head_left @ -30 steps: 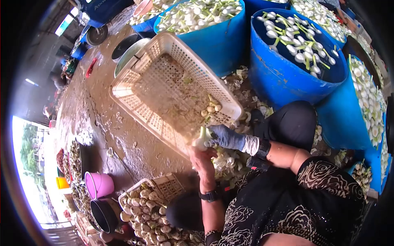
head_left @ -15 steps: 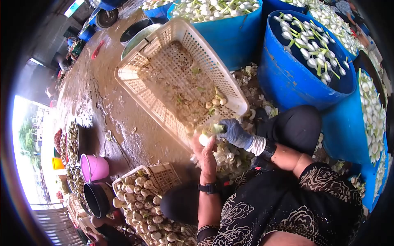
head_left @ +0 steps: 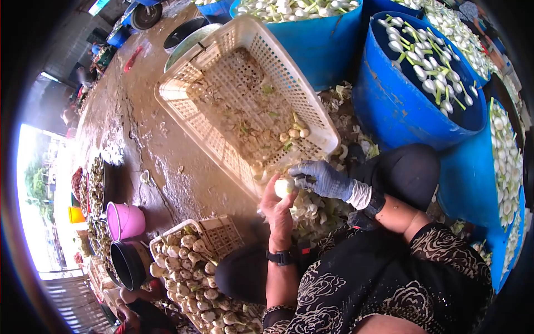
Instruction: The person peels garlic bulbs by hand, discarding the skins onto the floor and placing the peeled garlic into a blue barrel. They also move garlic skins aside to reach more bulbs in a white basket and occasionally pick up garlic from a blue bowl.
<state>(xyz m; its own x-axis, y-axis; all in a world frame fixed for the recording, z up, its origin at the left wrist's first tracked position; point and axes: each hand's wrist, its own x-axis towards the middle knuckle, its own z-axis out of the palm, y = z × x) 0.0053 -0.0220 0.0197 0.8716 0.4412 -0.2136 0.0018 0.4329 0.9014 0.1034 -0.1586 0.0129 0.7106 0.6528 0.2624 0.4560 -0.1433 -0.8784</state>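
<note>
My bare left hand (head_left: 277, 209) is wrapped round a peeled white onion bulb (head_left: 284, 187). Its smooth pale side faces up between thumb and fingers. Close beside it, my right hand (head_left: 322, 181), in a grey-blue glove, has its fingers curled at the bulb's right side. Something dark shows at those fingers, too small to make out. Beyond both hands lies a cream plastic crate (head_left: 183, 119) with dry scraps and a few onion bulbs (head_left: 295, 134) in its near corner. Loose peelings (head_left: 317, 214) are heaped below my hands.
A crate of unpeeled onions (head_left: 186, 267) stands at my left knee, near a pink bucket (head_left: 125, 221) and a black bucket (head_left: 125, 264). Blue tubs (head_left: 400, 106) of peeled onions line the right and back. The floor (head_left: 150, 167) is wet. Other people are at the edges.
The green and white outer layer at my right fingers is gone from there, and the bulb shows round and white. My right hand has shifted slightly left, its fingers over the bulb's side.
</note>
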